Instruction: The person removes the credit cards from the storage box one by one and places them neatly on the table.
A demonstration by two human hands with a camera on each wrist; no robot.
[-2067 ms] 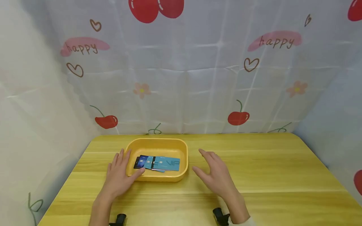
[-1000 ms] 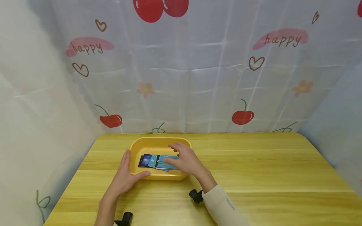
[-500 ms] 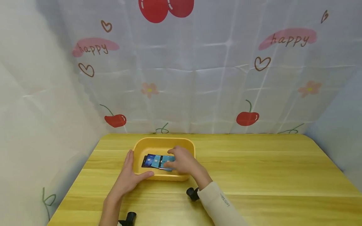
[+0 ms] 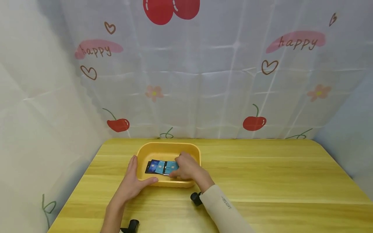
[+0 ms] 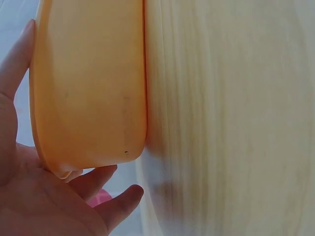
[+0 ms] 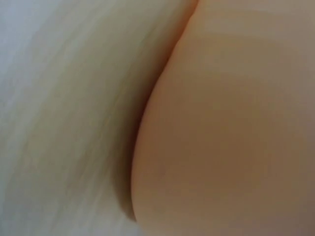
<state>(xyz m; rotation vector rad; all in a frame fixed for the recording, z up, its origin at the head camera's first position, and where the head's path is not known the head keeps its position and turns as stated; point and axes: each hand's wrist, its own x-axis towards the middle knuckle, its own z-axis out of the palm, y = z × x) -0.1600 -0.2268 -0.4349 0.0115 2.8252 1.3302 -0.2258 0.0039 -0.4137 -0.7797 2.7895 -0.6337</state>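
From the head, cards [image 4: 163, 167] lie in a tray [image 4: 177, 183], right hand [image 4: 187, 166] gripping their right end; left hand [image 4: 131, 183] rests straight-fingered at the tray's corner; left wrist: thumb on rim, fingers spread; right wrist: too blurred to tell.

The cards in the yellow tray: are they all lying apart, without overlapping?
No, the head view shows the cards overlapping one another inside the yellow tray.
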